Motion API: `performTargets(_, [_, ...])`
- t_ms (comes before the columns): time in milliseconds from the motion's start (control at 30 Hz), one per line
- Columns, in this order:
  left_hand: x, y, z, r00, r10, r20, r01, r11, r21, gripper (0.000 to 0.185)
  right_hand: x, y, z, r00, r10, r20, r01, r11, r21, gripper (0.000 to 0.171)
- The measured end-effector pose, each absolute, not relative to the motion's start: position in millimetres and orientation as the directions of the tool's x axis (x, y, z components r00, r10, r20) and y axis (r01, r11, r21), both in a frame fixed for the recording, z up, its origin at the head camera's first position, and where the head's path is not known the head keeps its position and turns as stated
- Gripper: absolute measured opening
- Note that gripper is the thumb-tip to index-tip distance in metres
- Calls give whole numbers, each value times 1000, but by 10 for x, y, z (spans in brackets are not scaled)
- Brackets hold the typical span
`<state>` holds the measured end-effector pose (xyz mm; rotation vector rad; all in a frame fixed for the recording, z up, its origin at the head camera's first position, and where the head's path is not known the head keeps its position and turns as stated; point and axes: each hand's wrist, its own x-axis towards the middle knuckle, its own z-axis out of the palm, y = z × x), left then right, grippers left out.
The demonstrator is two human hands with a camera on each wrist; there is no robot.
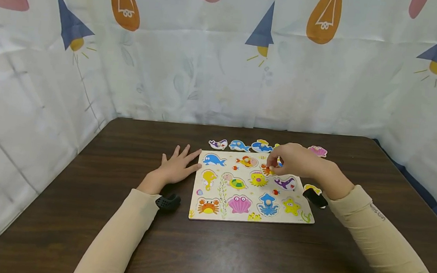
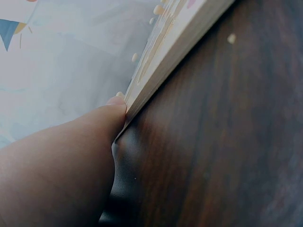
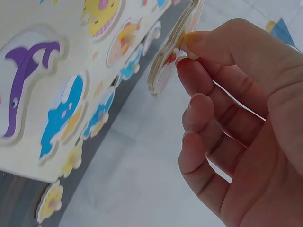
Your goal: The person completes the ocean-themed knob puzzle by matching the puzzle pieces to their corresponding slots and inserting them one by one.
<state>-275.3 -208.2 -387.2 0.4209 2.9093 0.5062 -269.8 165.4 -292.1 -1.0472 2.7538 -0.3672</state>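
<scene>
Right hand (image 1: 294, 160) covers the upper right corner of the puzzle board (image 1: 250, 219); whatever slot lies under it cannot be seen. The orange piece (image 1: 267, 170) pinched there shows only as a sliver in the head view; the right wrist view gives just its edge, picture side too blurred to name the animal.

Loose pieces (image 1: 239, 145) along the board's far edge: one partly behind the right hand, its shape not readable.

Left wrist view: only the board's edge, most of it cut off by the frame. Left hand (image 2: 57, 165) fills the lower left, fingers out of frame.

Both forearms run off the bottom edge in the head view.
</scene>
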Motion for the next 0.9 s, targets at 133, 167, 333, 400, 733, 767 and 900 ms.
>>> performTargets(133, [-2751,-2079,-3865,-948,301,-106,247,901,356,71,-2702,1560,-2943,-716,-694,-74,-649,702,-293,7])
performTargets(167, [-2750,-2080,-3865,-948,300,-106,246,902,356,71,-2699,1532,-2947,-710,-700,-76,-652,694,-305,7])
performTargets(333, [-2749,-2084,-3869,-948,298,-108,243,902,356,71,-2668,1378,-2973,-676,-734,-73,-679,658,-325,5])
performTargets(400, [-2748,-2079,-3868,-947,302,-107,247,900,359,71,-2652,1316,-2985,-658,-749,-75,-696,644,-318,5])
performTargets(733, [-2742,-2083,-3863,-947,305,-101,252,901,352,71,-2555,981,-3029,-607,-789,-92,-732,601,-321,2])
performTargets(767, [-2741,-2083,-3861,-947,304,-101,252,901,354,71,-2546,952,-3040,-601,-795,-88,-739,594,-319,2])
performTargets(900, [-2741,-2084,-3866,-948,304,-99,252,900,355,71,-2514,845,-3075,-573,-816,-73,-768,566,-298,2])
